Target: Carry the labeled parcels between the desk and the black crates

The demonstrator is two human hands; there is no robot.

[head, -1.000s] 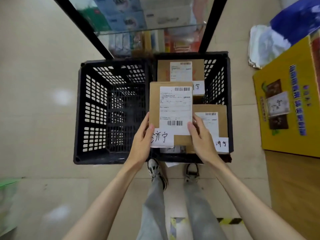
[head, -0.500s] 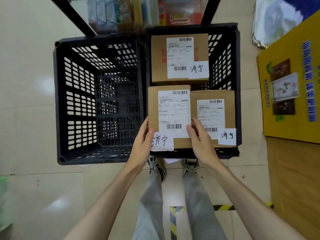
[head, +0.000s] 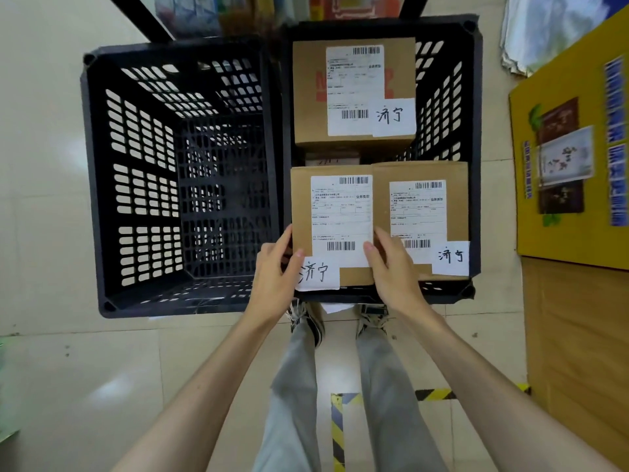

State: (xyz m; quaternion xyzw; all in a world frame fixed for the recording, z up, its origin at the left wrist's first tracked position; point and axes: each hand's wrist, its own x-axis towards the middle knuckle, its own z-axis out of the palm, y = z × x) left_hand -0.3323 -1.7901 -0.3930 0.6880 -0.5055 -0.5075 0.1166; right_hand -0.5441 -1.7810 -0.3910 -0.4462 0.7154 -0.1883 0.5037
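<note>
Cardboard parcel in hand: a brown box (head: 332, 219) with a white shipping label and a handwritten slip at its near-left corner, lying in the near-left part of the right black crate (head: 474, 158), its right edge touching a second parcel (head: 420, 216) at 3 o'clock.
Left arm: bare forearm reaching up from 7 o'clock toward the crate's near rim.
Left hand (head: 277, 270): grips the held parcel's left edge near its near corner, thumb on top beside the handwritten slip, fingers curled down the box's left side.
Right arm: bare forearm reaching in from 5 o'clock.
Right hand (head: 391, 264): grips the same parcel's right edge, thumb lying on the shipping label by the lower barcode, fingers going down along the seam between the two near parcels.
Third parcel (head: 354, 93): at 12 o'clock from the held box, in the far part of the same crate, label up, apart from the two near ones.
Left black crate (head: 98, 172): just beside the right one at 9 o'clock, lattice walls and floor showing.
Yellow carton (head: 571, 148): on the floor at 3 o'clock, well clear of the crates.
Floor (head: 68, 386): pale tiles, with the person's grey trouser legs and shoes below the crate rim.
</note>
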